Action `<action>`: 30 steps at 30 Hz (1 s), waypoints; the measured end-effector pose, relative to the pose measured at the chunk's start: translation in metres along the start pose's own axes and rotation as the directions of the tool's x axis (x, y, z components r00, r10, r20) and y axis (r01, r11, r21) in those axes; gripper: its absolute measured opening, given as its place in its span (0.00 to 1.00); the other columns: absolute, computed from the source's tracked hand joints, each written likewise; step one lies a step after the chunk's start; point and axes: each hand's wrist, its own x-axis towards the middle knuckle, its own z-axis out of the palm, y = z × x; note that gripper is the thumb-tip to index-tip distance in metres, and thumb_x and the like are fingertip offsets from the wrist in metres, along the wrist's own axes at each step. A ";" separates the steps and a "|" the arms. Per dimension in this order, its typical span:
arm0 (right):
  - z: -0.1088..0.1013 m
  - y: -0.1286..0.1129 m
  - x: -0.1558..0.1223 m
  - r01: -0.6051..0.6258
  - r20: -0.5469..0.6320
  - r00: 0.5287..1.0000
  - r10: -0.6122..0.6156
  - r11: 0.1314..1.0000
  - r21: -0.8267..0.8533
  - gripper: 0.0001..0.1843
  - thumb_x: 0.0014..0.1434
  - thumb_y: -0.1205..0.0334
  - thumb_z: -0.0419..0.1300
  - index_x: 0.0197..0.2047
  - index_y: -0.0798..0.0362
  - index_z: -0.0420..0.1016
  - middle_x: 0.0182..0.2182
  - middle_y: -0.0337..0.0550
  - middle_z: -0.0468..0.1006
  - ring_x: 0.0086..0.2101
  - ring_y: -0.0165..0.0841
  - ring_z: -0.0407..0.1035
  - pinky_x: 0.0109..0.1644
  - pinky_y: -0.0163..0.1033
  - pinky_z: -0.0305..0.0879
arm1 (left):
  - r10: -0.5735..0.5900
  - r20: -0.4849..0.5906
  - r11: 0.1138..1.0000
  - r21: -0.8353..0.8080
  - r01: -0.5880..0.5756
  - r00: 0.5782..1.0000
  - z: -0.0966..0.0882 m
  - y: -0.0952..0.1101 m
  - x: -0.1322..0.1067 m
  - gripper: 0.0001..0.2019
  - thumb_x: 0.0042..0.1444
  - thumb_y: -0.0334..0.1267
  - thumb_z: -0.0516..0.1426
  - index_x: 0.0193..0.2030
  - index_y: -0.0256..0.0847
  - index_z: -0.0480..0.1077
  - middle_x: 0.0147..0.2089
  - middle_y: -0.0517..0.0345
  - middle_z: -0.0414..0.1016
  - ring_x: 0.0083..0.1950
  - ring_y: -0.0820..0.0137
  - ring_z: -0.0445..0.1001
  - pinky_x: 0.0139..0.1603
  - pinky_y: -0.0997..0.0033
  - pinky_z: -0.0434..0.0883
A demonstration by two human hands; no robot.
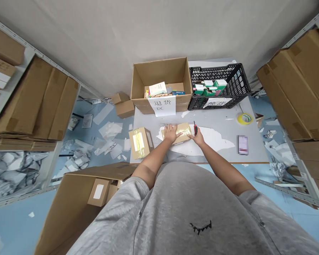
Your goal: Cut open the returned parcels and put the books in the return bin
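A small cardboard box (183, 130) with clear tape over its top lies on white paper on the table in front of me. My left hand (171, 134) rests on the left part of this box, fingers lying over its top and thumb spread. Close to the box's right end, my right hand (198, 136) is closed around a red and black utility knife (195, 129), which points up and away from me. To the left of my hands stands another taped cardboard box (140, 143) with a white label.
Behind stand a large open carton (138, 105) holding books and a black plastic crate (216, 103) with green-and-white packages. A yellow tape roll (245, 119) lies at right. Beside me on the left is a big open carton (66, 209). Shelves with cartons flank both sides; paper scraps litter the floor.
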 end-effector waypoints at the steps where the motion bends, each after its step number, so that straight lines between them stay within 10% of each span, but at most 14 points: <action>1: 0.002 0.002 -0.003 -0.039 -0.012 0.999 0.039 0.999 0.009 0.56 0.46 0.41 0.73 0.71 0.56 0.59 0.43 0.47 0.77 0.39 0.42 0.72 0.46 0.46 0.71 | -0.001 0.002 1.000 -0.005 0.001 1.000 0.000 -0.001 -0.001 0.38 0.67 0.65 0.49 0.74 0.40 0.63 0.63 0.35 0.68 0.65 0.47 0.64 0.68 0.48 0.58; 12: 0.023 0.006 0.013 -0.258 -0.058 0.962 0.267 0.957 0.133 0.46 0.43 0.48 0.76 0.63 0.52 0.68 0.49 0.51 0.80 0.47 0.45 0.76 0.50 0.47 0.74 | 0.172 0.021 0.985 -0.025 -0.171 0.985 0.006 0.010 0.012 0.39 0.67 0.59 0.54 0.77 0.37 0.56 0.72 0.35 0.62 0.70 0.49 0.62 0.70 0.53 0.58; 24: 0.018 -0.007 0.004 -0.227 -0.098 0.971 0.217 0.968 -0.105 0.44 0.49 0.42 0.74 0.64 0.47 0.67 0.50 0.51 0.81 0.50 0.49 0.76 0.55 0.51 0.72 | 0.240 0.251 0.967 0.023 -0.253 0.938 -0.020 0.010 0.051 0.24 0.77 0.47 0.41 0.64 0.35 0.69 0.51 0.40 0.79 0.53 0.57 0.80 0.55 0.60 0.71; 30: 0.016 -0.021 -0.002 -0.202 -0.145 0.974 0.175 0.959 -0.198 0.47 0.52 0.44 0.73 0.69 0.50 0.63 0.54 0.57 0.79 0.53 0.52 0.75 0.56 0.51 0.71 | 0.233 0.140 0.972 0.005 -0.236 0.962 -0.023 0.022 0.047 0.20 0.76 0.48 0.47 0.63 0.40 0.69 0.56 0.44 0.76 0.55 0.59 0.77 0.53 0.63 0.71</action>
